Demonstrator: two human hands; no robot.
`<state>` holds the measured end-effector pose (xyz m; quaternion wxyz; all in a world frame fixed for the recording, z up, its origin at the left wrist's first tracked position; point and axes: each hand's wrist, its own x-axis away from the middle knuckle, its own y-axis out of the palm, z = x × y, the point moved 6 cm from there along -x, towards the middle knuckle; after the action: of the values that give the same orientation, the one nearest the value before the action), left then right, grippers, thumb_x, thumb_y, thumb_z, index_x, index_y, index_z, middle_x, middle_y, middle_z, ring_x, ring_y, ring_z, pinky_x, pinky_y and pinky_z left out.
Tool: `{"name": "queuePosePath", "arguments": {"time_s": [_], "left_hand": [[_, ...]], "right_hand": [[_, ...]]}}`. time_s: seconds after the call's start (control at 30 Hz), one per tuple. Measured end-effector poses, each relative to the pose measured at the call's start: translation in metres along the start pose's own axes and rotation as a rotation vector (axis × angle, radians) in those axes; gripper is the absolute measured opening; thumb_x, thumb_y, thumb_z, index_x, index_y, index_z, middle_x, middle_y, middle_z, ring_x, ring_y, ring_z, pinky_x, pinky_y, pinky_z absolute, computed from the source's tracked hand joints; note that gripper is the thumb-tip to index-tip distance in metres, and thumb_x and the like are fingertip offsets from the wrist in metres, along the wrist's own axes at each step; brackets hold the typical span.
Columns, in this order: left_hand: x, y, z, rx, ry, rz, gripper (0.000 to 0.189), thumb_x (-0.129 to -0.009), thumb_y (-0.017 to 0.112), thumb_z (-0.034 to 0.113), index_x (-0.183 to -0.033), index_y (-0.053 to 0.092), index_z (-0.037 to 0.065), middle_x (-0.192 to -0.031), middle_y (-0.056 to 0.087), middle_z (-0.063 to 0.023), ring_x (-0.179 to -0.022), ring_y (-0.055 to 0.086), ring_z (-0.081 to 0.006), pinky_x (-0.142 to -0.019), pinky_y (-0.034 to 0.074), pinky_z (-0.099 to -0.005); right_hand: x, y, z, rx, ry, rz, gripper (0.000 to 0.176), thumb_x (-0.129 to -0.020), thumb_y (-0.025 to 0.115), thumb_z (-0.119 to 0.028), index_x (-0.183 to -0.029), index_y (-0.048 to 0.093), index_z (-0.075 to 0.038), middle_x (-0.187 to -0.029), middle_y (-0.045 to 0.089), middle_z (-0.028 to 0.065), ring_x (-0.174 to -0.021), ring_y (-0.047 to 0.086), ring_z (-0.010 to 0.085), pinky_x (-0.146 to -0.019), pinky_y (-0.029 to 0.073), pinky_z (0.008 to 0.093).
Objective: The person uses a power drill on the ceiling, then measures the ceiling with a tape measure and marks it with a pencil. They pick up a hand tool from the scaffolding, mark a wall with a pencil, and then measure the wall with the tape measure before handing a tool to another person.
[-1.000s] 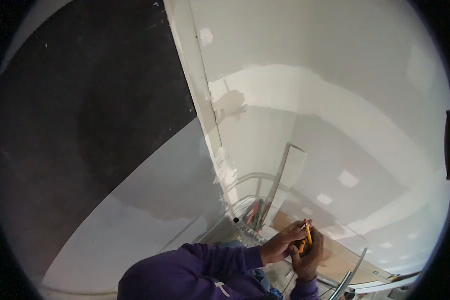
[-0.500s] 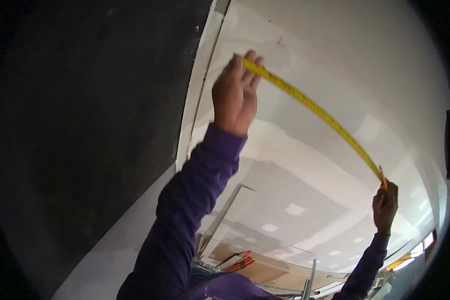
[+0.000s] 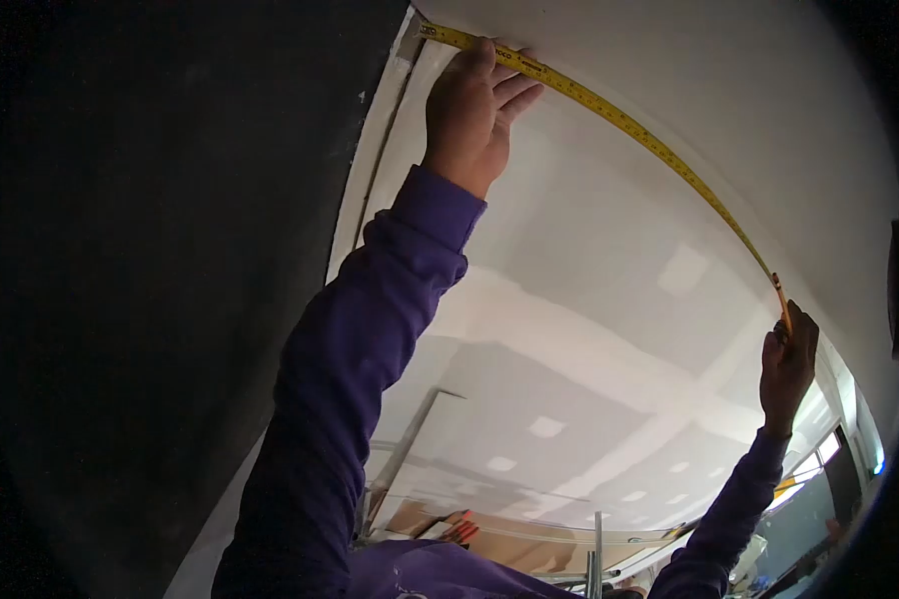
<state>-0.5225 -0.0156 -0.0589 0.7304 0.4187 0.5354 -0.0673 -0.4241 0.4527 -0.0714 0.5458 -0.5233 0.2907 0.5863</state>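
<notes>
A yellow tape measure blade (image 3: 659,150) stretches in a bowed line between my two raised hands, across the white ceiling panels. My left hand (image 3: 469,125) pinches it near the hooked end, thumb on the printed face and fingers behind. The end of the blade reaches the upper left corner by the dark wall. My right hand (image 3: 791,369), lower at the right, is closed where the blade's other end comes in. A thin orange stick (image 3: 783,304), like a pencil, points up from its fingers. The tape's case is hidden in that hand.
A dark wall (image 3: 160,230) fills the left side, with a pale strip (image 3: 365,150) along its edge. Patched white boards (image 3: 589,260) spread overhead. Metal profiles (image 3: 596,554) and orange-tipped pieces (image 3: 459,527) show at the bottom; a window (image 3: 817,457) lies lower right.
Both hands have gone upward, carrying the blade with them. The blade's hooked end has moved up and left to the corner, and more blade shows past my left thumb.
</notes>
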Motion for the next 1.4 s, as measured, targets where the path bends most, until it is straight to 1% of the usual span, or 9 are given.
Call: {"name": "queuePosePath", "arguments": {"time_s": [0.23,0.43,0.47,0.67,0.7,0.8,1.07,1.23,1.4], "left_hand": [[0.007,0.007,0.005,-0.07,0.066,-0.039,0.043,-0.104,0.045,0.03,-0.133,0.038,-0.001,-0.126,0.05,-0.0245,-0.121,0.053,-0.0353,-0.111,0.041,-0.05],[0.016,0.006,0.015,-0.1,0.137,-0.073,0.045,-0.105,0.041,0.028,-0.136,0.033,-0.003,-0.126,0.047,-0.0268,-0.123,0.051,-0.0364,-0.111,0.04,-0.0513],[0.008,0.019,-0.005,-0.115,0.123,-0.06,0.044,-0.106,0.04,0.028,-0.136,0.033,-0.003,-0.125,0.047,-0.0271,-0.122,0.052,-0.0365,-0.111,0.041,-0.0513],[0.003,0.075,-0.011,-0.229,0.165,-0.011,0.047,-0.106,0.037,0.033,-0.135,0.034,-0.003,-0.123,0.05,-0.0276,-0.117,0.056,-0.0363,-0.107,0.045,-0.0496],[0.013,0.024,-0.009,-0.214,0.156,-0.015,0.047,-0.106,0.037,0.034,-0.135,0.035,-0.003,-0.123,0.05,-0.0274,-0.117,0.056,-0.0361,-0.106,0.046,-0.0489],[0.013,0.025,-0.017,-0.235,0.145,-0.023,0.047,-0.106,0.038,0.037,-0.132,0.038,-0.003,-0.119,0.054,-0.0257,-0.116,0.057,-0.0341,-0.104,0.049,-0.0466],[0.041,0.068,-0.089,-0.135,0.08,-0.119,0.041,-0.103,0.047,0.037,-0.118,0.047,-0.001,-0.102,0.064,-0.0206,-0.098,0.068,-0.0313,-0.092,0.056,-0.0444],[0.077,0.114,-0.142,-0.091,-0.048,-0.171,0.032,-0.101,0.055,0.029,-0.107,0.053,-0.002,-0.104,0.066,-0.0195,-0.099,0.069,-0.0297,-0.091,0.056,-0.0405],[0.096,0.16,-0.199,-0.011,-0.163,-0.224,0.029,-0.097,0.061,0.024,-0.103,0.057,-0.004,-0.102,0.068,-0.0186,-0.098,0.07,-0.0261,-0.091,0.056,-0.0383]], "right_hand": [[0.002,0.006,0.002,0.073,-0.08,0.121,0.04,-0.093,0.06,-0.018,-0.132,0.057,-0.007,-0.12,0.058,0.0163,-0.105,0.063,0.0304,-0.084,0.054,0.0403],[0.004,0.006,-0.005,0.039,-0.094,0.135,0.039,-0.093,0.061,-0.021,-0.13,0.058,-0.008,-0.119,0.058,0.0163,-0.104,0.064,0.0306,-0.082,0.055,0.0409],[0.001,0.012,0.017,0.031,-0.101,0.141,0.039,-0.093,0.061,-0.022,-0.13,0.058,-0.008,-0.119,0.058,0.0163,-0.103,0.064,0.0303,-0.081,0.055,0.0412],[-0.023,-0.003,0.065,-0.002,-0.116,0.171,0.038,-0.095,0.059,-0.026,-0.128,0.059,-0.009,-0.115,0.059,0.0161,-0.098,0.066,0.0293,-0.078,0.057,0.04],[-0.002,0.022,0.032,0.007,-0.103,0.153,0.038,-0.095,0.059,-0.026,-0.129,0.059,-0.009,-0.115,0.059,0.016,-0.097,0.066,0.0292,-0.078,0.057,0.0399],[-0.003,0.024,0.032,0.027,-0.098,0.151,0.039,-0.095,0.059,-0.026,-0.129,0.059,-0.009,-0.114,0.06,0.0153,-0.096,0.066,0.0286,-0.077,0.057,0.04],[0.001,0.017,0.027,0.065,-0.093,0.193,0.039,-0.093,0.06,-0.018,-0.131,0.057,-0.008,-0.114,0.059,0.0144,-0.096,0.065,0.0298,-0.076,0.055,0.0413],[0.003,0.017,0.015,0.115,-0.12,0.304,0.039,-0.086,0.065,-0.007,-0.126,0.062,-0.008,-0.111,0.062,0.0142,-0.091,0.068,0.0256,-0.073,0.058,0.0357],[0.005,0.014,0.011,0.147,-0.057,0.377,0.038,-0.084,0.068,-0.011,-0.122,0.065,-0.01,-0.107,0.063,0.0123,-0.086,0.069,0.0235,-0.071,0.058,0.0345]]}}
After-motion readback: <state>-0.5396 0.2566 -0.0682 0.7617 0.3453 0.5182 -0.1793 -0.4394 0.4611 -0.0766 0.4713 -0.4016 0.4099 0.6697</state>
